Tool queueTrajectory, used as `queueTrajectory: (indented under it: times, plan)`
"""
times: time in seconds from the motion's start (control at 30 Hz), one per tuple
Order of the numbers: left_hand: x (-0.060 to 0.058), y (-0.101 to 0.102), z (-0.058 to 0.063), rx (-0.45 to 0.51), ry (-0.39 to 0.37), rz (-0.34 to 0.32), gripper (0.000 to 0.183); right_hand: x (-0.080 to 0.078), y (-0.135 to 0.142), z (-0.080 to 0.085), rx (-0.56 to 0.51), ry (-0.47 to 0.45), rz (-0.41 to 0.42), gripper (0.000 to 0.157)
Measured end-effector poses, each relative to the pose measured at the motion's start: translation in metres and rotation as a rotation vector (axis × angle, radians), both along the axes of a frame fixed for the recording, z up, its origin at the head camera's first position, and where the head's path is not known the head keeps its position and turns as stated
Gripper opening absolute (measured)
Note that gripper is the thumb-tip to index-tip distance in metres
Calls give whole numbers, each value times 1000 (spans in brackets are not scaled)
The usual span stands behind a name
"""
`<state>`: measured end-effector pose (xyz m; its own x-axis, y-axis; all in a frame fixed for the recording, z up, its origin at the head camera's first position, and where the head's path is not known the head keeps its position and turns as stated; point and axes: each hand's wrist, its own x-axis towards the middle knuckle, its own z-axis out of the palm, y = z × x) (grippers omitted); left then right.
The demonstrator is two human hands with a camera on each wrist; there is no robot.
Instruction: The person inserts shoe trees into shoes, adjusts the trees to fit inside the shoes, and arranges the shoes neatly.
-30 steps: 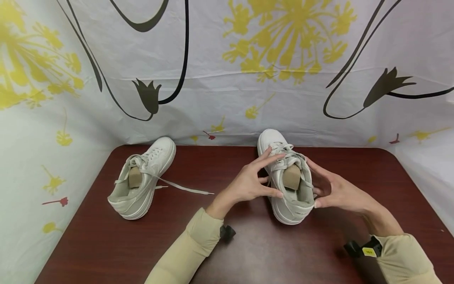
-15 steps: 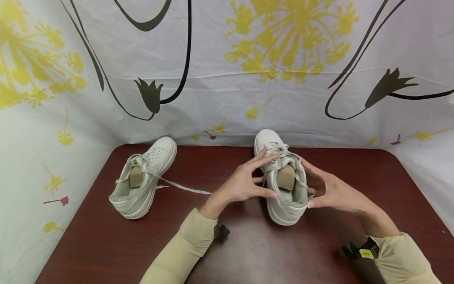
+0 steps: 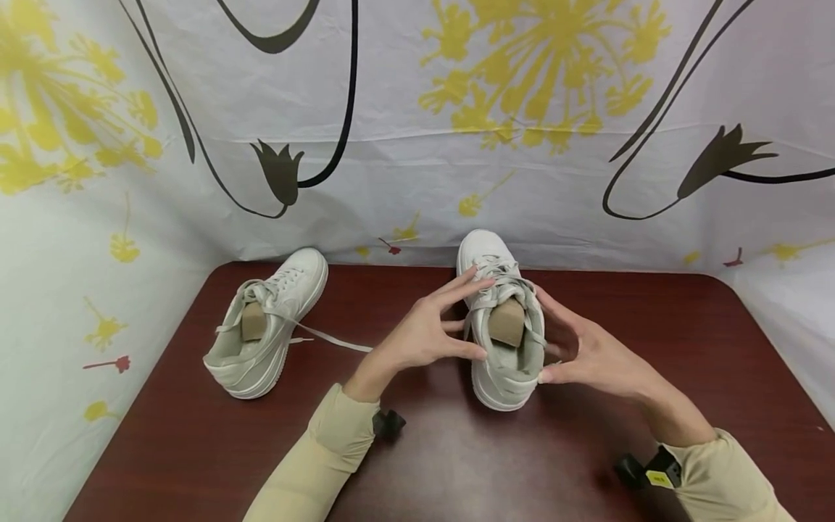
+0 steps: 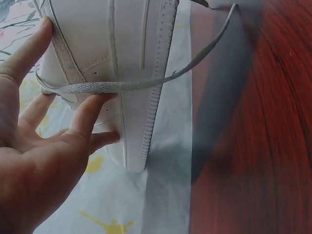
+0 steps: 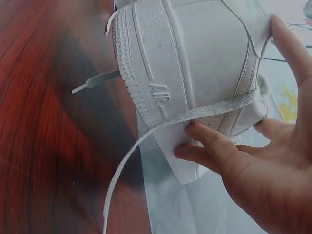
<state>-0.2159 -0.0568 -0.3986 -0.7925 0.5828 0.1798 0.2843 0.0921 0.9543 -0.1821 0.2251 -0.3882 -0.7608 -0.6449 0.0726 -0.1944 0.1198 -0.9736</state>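
A white lace-up sneaker [image 3: 505, 388], toe toward the back cloth, is held between both hands. My left hand [image 3: 414, 335] grips its left side, thumb at the collar and fingers spread along the upper. On the opposite side my right hand [image 3: 590, 355] grips it the same way, thumb near the heel. Inside sits a brown block-like insert [image 3: 506, 323]. A loose lace [image 4: 141, 86] crosses the left side in the left wrist view; another lace end [image 5: 161, 126] hangs across the right side in the right wrist view. Beneath the sole, a shadow lies on the table.
The matching sneaker [image 3: 296, 293] lies at the table's back left, its loose lace [image 3: 335, 341] trailing right toward my left forearm. The dark red table [image 3: 470, 471] ends at a patterned white cloth [image 3: 404, 174], close to the held sneaker's toe.
Both hands have moved left together, carrying the held sneaker with them toward the other sneaker. That other sneaker has stayed in place, while the view has shifted slightly.
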Motion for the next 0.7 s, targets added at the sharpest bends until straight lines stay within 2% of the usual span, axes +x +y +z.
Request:
queueTrajectory:
  times: [0.2, 0.5, 0.7]
  plan:
    - [1, -12, 3, -14, 29, 3, 89, 0, -11, 1, 3, 19, -9, 111]
    - [10, -29, -1, 7, 30, 130, 89, -2, -32, 0, 16, 13, -21, 109]
    - [11, -44, 0, 14, 36, 146, 86, -5, -48, -5, -46, -15, -18, 108]
